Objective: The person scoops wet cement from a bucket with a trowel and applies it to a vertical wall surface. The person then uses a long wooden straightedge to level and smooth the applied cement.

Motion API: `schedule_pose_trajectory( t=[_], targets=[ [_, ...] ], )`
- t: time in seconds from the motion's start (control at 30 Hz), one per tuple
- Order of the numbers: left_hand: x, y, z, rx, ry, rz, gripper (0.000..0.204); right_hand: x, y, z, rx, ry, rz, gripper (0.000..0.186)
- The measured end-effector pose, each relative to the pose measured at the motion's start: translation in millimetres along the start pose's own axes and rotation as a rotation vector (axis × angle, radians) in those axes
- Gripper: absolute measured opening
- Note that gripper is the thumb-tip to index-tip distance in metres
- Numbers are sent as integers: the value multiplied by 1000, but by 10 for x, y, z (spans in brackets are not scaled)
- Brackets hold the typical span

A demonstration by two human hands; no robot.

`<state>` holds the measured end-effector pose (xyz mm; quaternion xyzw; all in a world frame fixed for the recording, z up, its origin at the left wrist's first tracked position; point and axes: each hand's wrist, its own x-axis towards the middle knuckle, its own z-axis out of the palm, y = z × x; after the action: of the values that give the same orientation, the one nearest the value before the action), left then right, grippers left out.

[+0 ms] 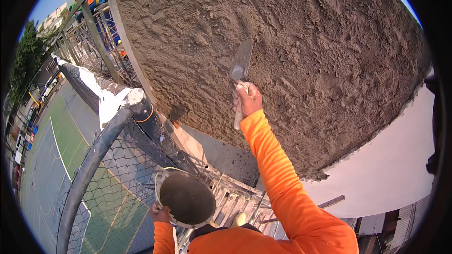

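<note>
Gripped trowel (242, 61) in right hand (248, 98) at rough mortar coat (325, 66), and bucket (177, 218) in left hand (160, 213). Apparently was spreading; next likely required flat stroke, level bucket.

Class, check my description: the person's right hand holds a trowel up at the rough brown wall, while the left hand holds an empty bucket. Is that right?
Not quite: the bucket is not empty. The head view shows a dark grey-brown mix inside it. The rest of the statement stands.
</note>
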<state>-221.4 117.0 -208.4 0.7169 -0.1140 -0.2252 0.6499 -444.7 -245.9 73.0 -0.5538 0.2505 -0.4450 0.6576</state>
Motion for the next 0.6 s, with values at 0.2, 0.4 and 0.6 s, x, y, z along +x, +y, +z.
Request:
schedule_pose_trajectory(
  t=[0.2,0.4,0.6],
  targets=[
    [-28,-160,-290,-24,76,4,19,-610,1568,-549,-530,87,-145,22],
    [30,-330,-343,-18,79,26,28,1259,717,-551,-1162,54,-584,30],
    [140,-342,-573,-40,124,25,28,1537,-141,-561,-1376,271,-494,31]
  ],
)
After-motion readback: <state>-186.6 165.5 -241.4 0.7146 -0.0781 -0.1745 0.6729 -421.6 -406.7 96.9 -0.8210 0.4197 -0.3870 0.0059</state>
